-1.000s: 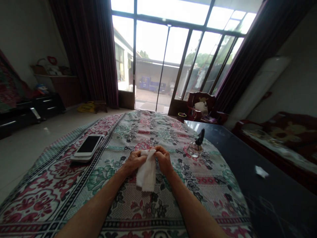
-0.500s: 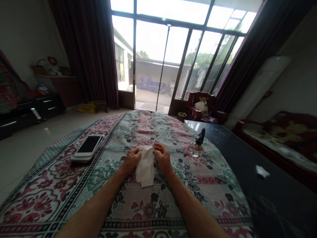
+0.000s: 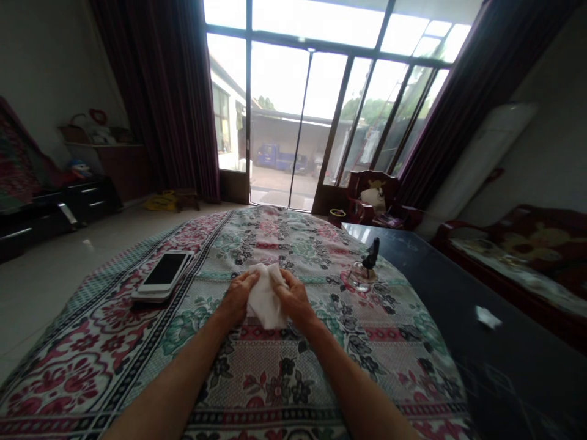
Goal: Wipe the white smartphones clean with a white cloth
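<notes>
Inside the bedspread's edge (image 3: 82,287), white cloth (image 3: 266,299)

Left hand (image 3: 237,297), right hand (image 3: 294,299) gripping white cloth (image 3: 265,297) over floral cover (image 3: 114,366)

On the spread (image 3: 284,391), a smartphone (image 3: 164,272) lies left of the cloth (image 3: 265,297), a glass bottle (image 3: 362,276) right.

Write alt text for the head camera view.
The left hand and right hand bunch a white cloth above a floral patterned spread. A smartphone lies to the left, and a small glass object with a dark top stands to the right. Beyond, glass doors face a yard with a blue truck.
</notes>
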`<action>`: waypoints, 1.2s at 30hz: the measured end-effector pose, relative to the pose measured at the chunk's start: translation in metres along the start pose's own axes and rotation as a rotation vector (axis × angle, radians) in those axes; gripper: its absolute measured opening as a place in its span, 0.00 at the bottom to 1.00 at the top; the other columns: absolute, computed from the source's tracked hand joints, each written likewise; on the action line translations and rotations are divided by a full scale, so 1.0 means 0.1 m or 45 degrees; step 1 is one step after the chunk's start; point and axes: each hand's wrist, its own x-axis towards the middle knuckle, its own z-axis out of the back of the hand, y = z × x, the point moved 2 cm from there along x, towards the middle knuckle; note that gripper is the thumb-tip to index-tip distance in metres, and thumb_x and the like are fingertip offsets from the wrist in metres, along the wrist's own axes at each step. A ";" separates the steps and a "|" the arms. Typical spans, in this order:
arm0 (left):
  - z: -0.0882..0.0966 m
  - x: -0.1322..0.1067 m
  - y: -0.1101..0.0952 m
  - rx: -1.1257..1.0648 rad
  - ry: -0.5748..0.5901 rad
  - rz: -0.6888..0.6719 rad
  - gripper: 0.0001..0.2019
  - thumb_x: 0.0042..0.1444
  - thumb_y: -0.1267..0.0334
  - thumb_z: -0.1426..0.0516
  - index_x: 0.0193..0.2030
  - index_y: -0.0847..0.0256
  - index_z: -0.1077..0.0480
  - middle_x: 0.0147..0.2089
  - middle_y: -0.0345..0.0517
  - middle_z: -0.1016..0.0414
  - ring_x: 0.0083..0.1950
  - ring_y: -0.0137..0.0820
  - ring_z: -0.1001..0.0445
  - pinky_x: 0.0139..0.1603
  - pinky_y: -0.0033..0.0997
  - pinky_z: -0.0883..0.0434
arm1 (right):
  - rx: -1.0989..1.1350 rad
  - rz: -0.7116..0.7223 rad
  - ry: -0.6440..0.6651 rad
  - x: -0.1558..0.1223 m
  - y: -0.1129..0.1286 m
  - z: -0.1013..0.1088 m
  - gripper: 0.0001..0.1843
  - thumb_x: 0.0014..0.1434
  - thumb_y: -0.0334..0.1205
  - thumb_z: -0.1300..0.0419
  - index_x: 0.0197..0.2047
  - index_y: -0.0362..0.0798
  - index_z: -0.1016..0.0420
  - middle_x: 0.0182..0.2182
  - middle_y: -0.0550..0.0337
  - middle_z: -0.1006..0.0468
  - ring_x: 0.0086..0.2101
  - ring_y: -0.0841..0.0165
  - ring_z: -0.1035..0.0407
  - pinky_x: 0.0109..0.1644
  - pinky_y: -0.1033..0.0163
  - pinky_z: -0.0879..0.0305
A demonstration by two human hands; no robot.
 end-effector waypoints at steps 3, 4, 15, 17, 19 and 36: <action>0.04 0.03 -0.03 -0.160 -0.023 0.110 0.12 0.51 0.66 0.39 0.42 0.65 0.26 0.31 0.48 0.20 0.29 0.35 0.22 0.29 0.31 0.25 | 0.384 -0.303 0.005 0.06 -0.13 0.17 0.16 0.45 0.39 0.42 0.39 0.47 0.26 0.26 0.62 0.24 0.25 0.67 0.31 0.29 0.63 0.34; 0.06 0.04 -0.03 -0.208 -0.017 0.139 0.11 0.52 0.66 0.40 0.43 0.65 0.27 0.32 0.49 0.20 0.30 0.36 0.21 0.31 0.32 0.24 | 0.447 -0.365 0.007 0.08 -0.17 0.22 0.16 0.43 0.39 0.41 0.39 0.47 0.27 0.25 0.62 0.24 0.24 0.68 0.32 0.28 0.63 0.35; 0.09 0.10 0.01 -0.362 -0.145 0.235 0.13 0.60 0.67 0.45 0.50 0.68 0.30 0.35 0.52 0.19 0.32 0.38 0.19 0.37 0.37 0.21 | -0.554 0.411 -0.593 0.07 0.06 0.26 0.15 0.51 0.33 0.47 0.42 0.48 0.27 0.41 0.51 0.26 0.41 0.60 0.32 0.46 0.54 0.33; 0.06 0.09 0.00 -0.383 -0.102 0.252 0.14 0.61 0.66 0.46 0.52 0.68 0.31 0.36 0.53 0.19 0.33 0.38 0.19 0.38 0.38 0.21 | -0.601 0.371 -0.466 0.04 0.08 0.16 0.16 0.52 0.33 0.48 0.43 0.47 0.26 0.41 0.51 0.26 0.41 0.61 0.31 0.47 0.54 0.33; 0.01 0.06 -0.02 -0.409 -0.048 0.284 0.15 0.63 0.65 0.48 0.55 0.70 0.32 0.38 0.55 0.19 0.35 0.39 0.19 0.40 0.38 0.21 | -0.613 0.252 -0.384 0.02 0.03 0.07 0.18 0.52 0.35 0.45 0.47 0.46 0.27 0.44 0.49 0.26 0.43 0.60 0.31 0.50 0.53 0.34; -0.12 -0.02 -0.11 -0.483 -0.014 0.529 0.20 0.68 0.60 0.55 0.54 0.73 0.31 0.35 0.55 0.19 0.35 0.39 0.19 0.37 0.36 0.22 | 0.044 -0.167 -0.097 0.04 -0.09 0.12 0.26 0.54 0.46 0.39 0.56 0.52 0.34 0.46 0.56 0.24 0.43 0.62 0.29 0.45 0.59 0.32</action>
